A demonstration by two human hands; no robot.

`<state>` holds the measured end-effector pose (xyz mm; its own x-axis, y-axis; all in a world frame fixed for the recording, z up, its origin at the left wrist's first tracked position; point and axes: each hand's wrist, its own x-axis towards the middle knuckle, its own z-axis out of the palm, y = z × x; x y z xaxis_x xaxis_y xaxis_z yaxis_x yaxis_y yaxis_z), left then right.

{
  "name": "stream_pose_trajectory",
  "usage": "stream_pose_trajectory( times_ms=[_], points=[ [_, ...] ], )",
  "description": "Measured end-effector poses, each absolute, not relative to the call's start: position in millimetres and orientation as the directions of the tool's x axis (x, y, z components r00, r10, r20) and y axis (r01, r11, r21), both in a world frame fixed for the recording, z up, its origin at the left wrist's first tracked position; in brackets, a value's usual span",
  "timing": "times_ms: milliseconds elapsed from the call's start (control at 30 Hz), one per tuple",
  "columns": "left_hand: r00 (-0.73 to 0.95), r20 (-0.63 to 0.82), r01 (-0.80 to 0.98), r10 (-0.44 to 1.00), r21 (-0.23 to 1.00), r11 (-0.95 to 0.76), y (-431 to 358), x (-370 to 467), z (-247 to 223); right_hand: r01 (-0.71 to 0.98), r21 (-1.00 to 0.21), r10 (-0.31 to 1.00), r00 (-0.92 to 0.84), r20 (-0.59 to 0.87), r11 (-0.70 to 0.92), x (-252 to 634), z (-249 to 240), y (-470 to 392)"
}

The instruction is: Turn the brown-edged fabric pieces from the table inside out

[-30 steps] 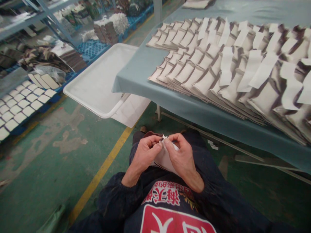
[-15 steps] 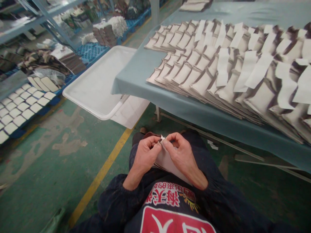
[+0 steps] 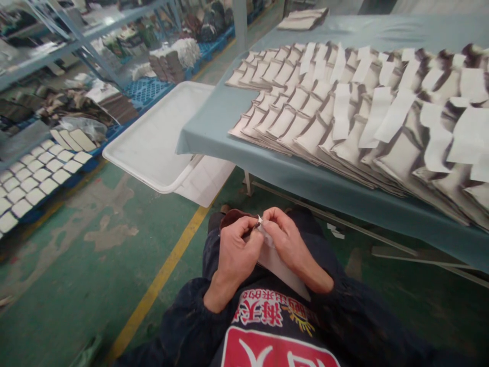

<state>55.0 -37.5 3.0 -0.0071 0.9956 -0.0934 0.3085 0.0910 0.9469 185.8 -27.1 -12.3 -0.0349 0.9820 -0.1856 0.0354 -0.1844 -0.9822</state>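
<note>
Left hand (image 3: pixel 239 255), closed, and right hand (image 3: pixel 289 242), closed, are pinching white piece (image 3: pixel 281 269); tabletop (image 3: pixel 208 120) is standing beyond right hand.

Brown piece (image 3: pixel 230 218), white sheet (image 3: pixel 284 268); dark apron (image 3: pixel 286 307), red lettering (image 3: pixel 260 311); blue-grey tablecloth (image 3: pixel 206 125); green floor (image 3: pixel 95 285).

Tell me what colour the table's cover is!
The table's cover is greyish blue, clearest in the head view.

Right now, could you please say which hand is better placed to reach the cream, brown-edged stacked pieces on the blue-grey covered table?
Probably the right hand: it sits nearer those stacked pieces than the left hand. Both hands pinch a pale, flat piece, so the right may need freeing first.
</note>
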Motion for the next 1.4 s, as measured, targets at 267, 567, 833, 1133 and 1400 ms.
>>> stream_pose_trajectory(
  times_ms=[267,567,833,1133,1400],
  points=[
    [0.083,-0.164,0.261,0.983,0.955,0.138,-24,52,1,0.108,-0.984,0.989,-0.029,-0.147,-0.143,193,-19,-21],
    [0.281,-0.257,0.162,0.925,0.962,0.218,-13,35,1,0.455,-0.888,0.966,-0.190,-0.176,-0.072,218,-10,-24],
    [0.228,-0.272,0.289,0.935,0.936,0.202,-16,33,-6,0.423,-0.898,0.950,-0.210,-0.230,-0.124,215,-25,-26],
    [0.277,-0.290,0.203,0.916,0.950,0.239,-15,35,-13,0.461,-0.878,0.947,-0.207,-0.247,-0.129,212,-25,-28],
    [0.096,-0.147,0.256,0.985,0.959,0.118,-16,49,-30,0.626,-0.776,0.950,-0.188,-0.249,-0.079,211,-18,-28]
  ],
)
